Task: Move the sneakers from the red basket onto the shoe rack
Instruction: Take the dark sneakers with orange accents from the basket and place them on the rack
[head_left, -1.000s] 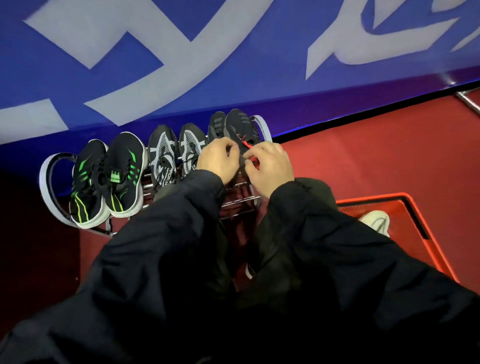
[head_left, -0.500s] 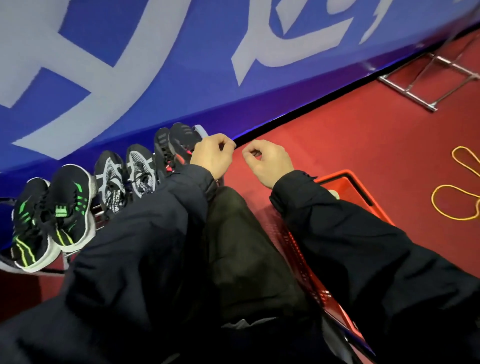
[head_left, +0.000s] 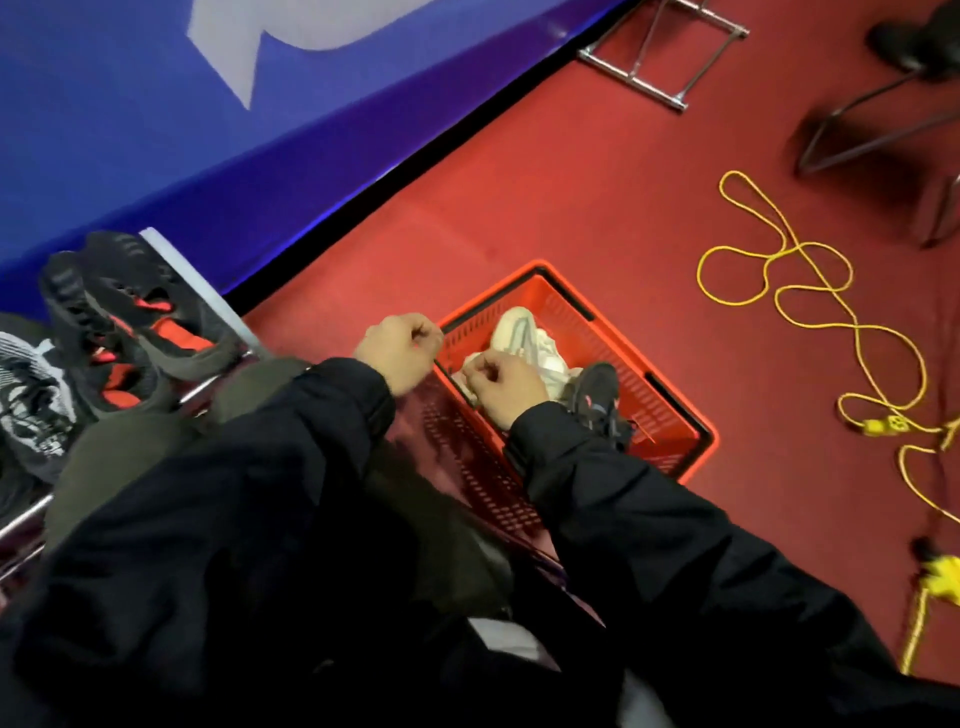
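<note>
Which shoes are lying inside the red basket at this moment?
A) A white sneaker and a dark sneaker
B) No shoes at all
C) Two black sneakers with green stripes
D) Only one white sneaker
A: inside the red basket a white sneaker lies beside a dark sneaker, and the right hand is over the white one.
</note>
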